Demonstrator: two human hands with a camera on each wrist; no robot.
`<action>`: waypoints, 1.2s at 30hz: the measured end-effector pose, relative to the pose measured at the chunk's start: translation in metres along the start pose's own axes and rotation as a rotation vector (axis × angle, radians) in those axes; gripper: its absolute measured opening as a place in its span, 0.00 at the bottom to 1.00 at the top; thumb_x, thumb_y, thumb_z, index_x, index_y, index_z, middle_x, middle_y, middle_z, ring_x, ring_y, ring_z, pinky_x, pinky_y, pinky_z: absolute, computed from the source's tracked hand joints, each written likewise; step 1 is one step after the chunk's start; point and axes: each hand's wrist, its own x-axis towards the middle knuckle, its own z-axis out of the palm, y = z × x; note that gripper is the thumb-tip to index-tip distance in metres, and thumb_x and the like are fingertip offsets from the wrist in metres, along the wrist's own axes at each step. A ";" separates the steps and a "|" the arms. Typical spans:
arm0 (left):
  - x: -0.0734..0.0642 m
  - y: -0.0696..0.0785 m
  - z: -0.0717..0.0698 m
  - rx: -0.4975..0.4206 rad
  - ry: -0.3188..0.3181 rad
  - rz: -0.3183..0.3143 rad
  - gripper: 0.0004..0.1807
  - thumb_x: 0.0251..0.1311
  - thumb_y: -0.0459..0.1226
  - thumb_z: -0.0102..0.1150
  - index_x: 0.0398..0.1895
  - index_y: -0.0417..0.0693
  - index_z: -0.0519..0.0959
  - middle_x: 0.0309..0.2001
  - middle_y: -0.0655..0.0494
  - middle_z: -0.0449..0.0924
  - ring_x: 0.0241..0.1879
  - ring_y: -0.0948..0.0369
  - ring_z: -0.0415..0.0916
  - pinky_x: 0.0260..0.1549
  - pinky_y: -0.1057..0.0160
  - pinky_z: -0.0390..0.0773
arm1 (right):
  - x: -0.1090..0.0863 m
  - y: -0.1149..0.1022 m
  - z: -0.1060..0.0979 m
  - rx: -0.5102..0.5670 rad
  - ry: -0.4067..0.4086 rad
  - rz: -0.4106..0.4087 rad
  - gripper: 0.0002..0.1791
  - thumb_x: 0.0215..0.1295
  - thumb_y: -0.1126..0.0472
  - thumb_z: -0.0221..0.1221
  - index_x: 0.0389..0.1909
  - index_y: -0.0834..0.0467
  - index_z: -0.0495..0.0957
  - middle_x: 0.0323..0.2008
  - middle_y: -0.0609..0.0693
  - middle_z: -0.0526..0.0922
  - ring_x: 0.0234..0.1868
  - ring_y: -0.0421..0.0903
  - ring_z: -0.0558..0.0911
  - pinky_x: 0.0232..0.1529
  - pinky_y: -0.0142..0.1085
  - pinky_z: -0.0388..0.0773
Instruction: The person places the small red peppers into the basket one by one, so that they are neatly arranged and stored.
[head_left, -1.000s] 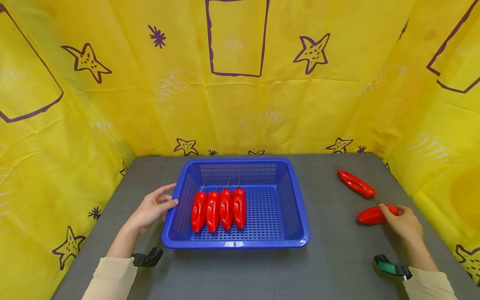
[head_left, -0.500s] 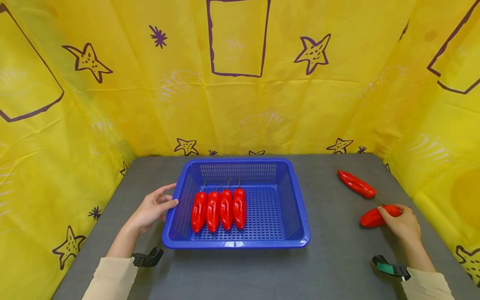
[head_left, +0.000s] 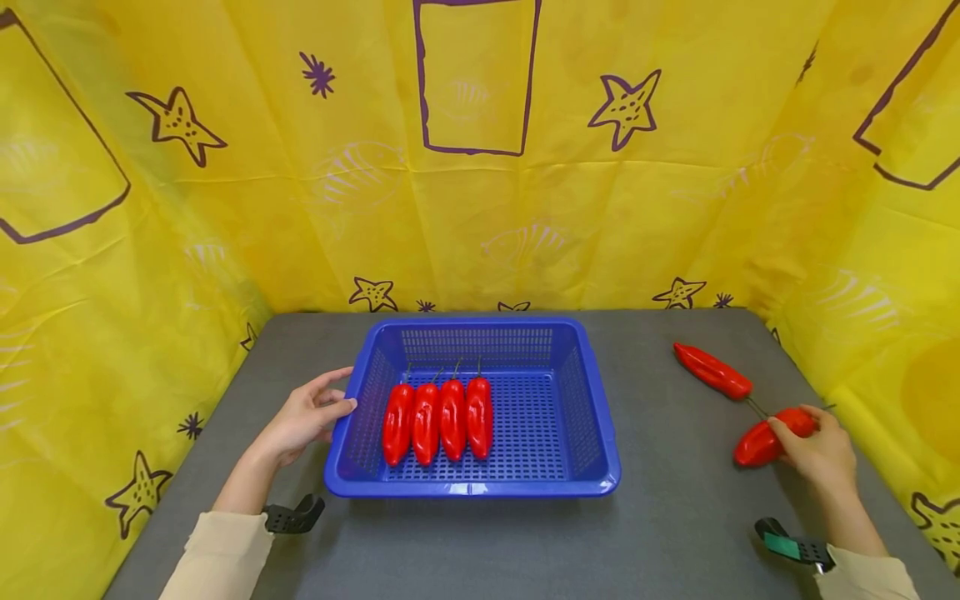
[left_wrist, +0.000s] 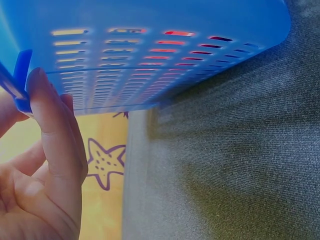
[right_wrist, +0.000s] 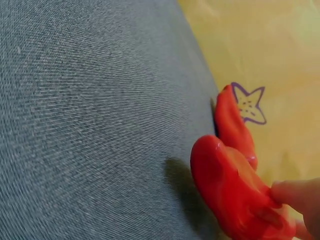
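Note:
In the head view my left hand pinches the left rim of a blue plastic basket. Its thumb and fingers sit on either side of that rim in the left wrist view. Several glossy red chili peppers lie side by side in the basket's left half, stems toward the back. At the far right, my right hand grips another red chili pepper by its middle, its shadow visible on the cloth in the right wrist view. Just behind lies a loose red chili pepper, stem toward the hand.
A dark grey cloth covers the table under the basket. Yellow curtains with starfish drawings enclose the back and both sides, close to the right hand. Each wrist wears a black strap.
The right hand has shifted slightly right with its chili pepper, which has tilted and come away from the loose one. The left hand and basket stay put.

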 end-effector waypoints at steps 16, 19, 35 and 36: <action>0.000 0.005 -0.002 0.043 -0.014 -0.021 0.37 0.59 0.40 0.58 0.69 0.47 0.52 0.42 0.40 0.75 0.33 0.54 0.80 0.31 0.53 0.82 | -0.008 -0.025 -0.018 0.003 0.095 -0.222 0.34 0.61 0.56 0.56 0.60 0.75 0.59 0.48 0.76 0.68 0.35 0.62 0.70 0.18 0.22 0.64; 0.000 0.006 -0.002 0.048 -0.019 -0.019 0.37 0.60 0.40 0.58 0.69 0.46 0.52 0.41 0.40 0.75 0.32 0.54 0.80 0.30 0.53 0.82 | -0.008 -0.035 -0.020 -0.005 0.061 -0.247 0.35 0.62 0.54 0.56 0.61 0.74 0.59 0.48 0.74 0.67 0.31 0.56 0.71 0.18 0.24 0.67; -0.002 0.010 -0.002 0.067 -0.036 -0.014 0.37 0.60 0.39 0.57 0.70 0.46 0.52 0.41 0.40 0.74 0.32 0.54 0.80 0.30 0.54 0.82 | -0.014 -0.087 -0.018 -0.003 -0.121 -0.377 0.36 0.64 0.50 0.55 0.65 0.67 0.55 0.53 0.72 0.65 0.47 0.71 0.72 0.24 0.28 0.74; -0.002 0.011 -0.002 0.069 -0.037 -0.013 0.37 0.60 0.39 0.57 0.70 0.46 0.52 0.41 0.40 0.74 0.32 0.54 0.80 0.30 0.54 0.82 | -0.014 -0.089 -0.017 -0.008 -0.124 -0.391 0.36 0.64 0.51 0.55 0.65 0.66 0.55 0.53 0.72 0.66 0.47 0.71 0.72 0.24 0.29 0.74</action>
